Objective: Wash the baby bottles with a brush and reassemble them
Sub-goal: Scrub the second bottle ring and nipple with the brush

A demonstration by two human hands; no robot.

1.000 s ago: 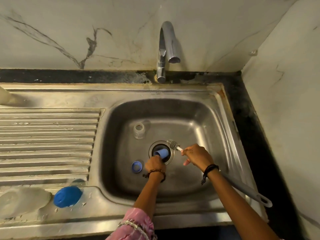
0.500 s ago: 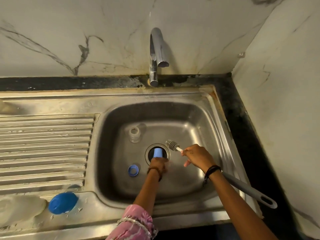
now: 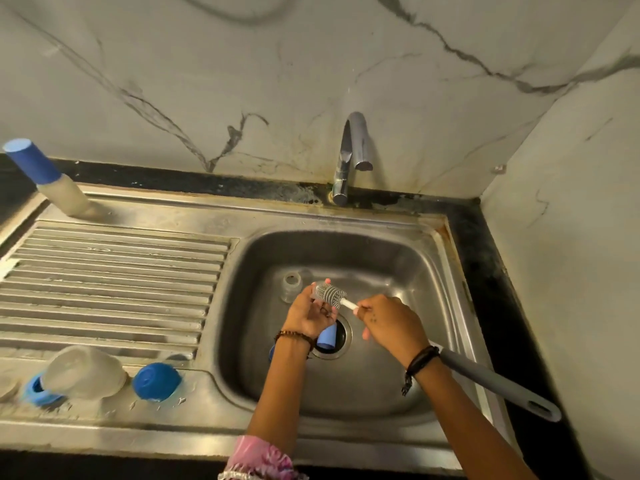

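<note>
Left hand [image 3: 309,315]: I have it raised over the basin just above the drain [image 3: 333,336], fingers curled around a small clear piece — I can't tell which bottle part — with the brush head pressed into it.
Right hand [image 3: 389,323]: just right of the drain, fingers pinched together on the white neck of the brush [image 3: 332,295]; its grey handle [image 3: 498,386] runs back under my wrist and out over the sink's [image 3: 346,216] right rim.
Blue cap [image 3: 327,336]: tilted in the drain opening, partly hidden by my left wrist.
Clear bottle piece [image 3: 291,285]: on the basin floor, behind and left of the drain, apart from both hands.
Draining board, left of the drain: a clear bottle [image 3: 85,372] on its side with a blue ring [image 3: 38,389] at its left end — a blue dome cap [image 3: 156,381] sits just beside it.
Far left corner: a white bottle with a blue top [image 3: 45,174].
Tap [image 3: 351,157]: behind the drain, no water running.
</note>
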